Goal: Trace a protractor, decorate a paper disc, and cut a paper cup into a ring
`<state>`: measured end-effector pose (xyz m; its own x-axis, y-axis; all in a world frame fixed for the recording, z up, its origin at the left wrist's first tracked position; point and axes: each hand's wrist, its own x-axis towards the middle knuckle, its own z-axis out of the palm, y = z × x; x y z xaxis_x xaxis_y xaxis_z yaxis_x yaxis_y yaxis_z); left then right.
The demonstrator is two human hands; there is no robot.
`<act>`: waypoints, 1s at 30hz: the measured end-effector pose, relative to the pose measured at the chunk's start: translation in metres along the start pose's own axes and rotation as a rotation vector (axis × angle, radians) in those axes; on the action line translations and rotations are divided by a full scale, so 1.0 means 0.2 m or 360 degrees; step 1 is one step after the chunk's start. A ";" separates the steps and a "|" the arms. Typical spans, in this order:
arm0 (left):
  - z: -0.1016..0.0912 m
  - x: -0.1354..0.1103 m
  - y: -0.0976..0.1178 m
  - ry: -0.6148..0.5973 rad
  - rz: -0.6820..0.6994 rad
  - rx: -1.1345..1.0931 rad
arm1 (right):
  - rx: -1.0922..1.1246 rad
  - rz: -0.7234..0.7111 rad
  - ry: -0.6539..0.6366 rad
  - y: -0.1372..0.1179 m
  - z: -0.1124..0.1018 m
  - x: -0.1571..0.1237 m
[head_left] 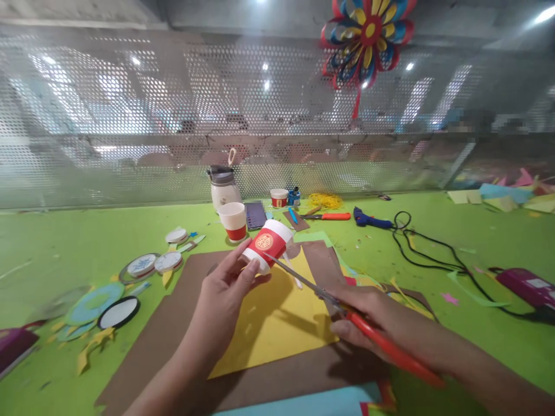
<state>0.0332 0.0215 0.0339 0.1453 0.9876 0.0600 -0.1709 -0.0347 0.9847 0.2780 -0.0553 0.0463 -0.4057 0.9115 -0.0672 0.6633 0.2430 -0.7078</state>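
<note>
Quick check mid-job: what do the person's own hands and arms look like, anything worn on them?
The left hand and right hand are both ungloved. No ring, watch or bracelet shows, and no sleeve is discernible on the visible forearms.

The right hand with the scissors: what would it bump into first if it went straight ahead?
Probably the cup in the left hand: the scissors in the right hand point at it, though depth is unclear.
</note>
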 end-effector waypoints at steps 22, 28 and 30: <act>0.04 -0.03 -0.03 0.0037 -0.0023 -0.0089 | -0.0579 -0.0157 0.0427 0.09 0.09 0.02; 0.03 -0.03 -0.03 0.0051 -0.0041 -0.0154 | -0.0380 -0.0227 0.0417 0.09 0.09 0.02; 0.03 -0.02 -0.03 0.0068 -0.0041 -0.0151 | -0.0302 -0.0195 0.0396 0.08 0.09 0.02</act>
<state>0.0394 0.0164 0.0297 0.1095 0.9937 0.0257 -0.2593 0.0036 0.9658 0.2757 -0.0532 0.0216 -0.3389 0.9192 0.2006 0.7339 0.3917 -0.5549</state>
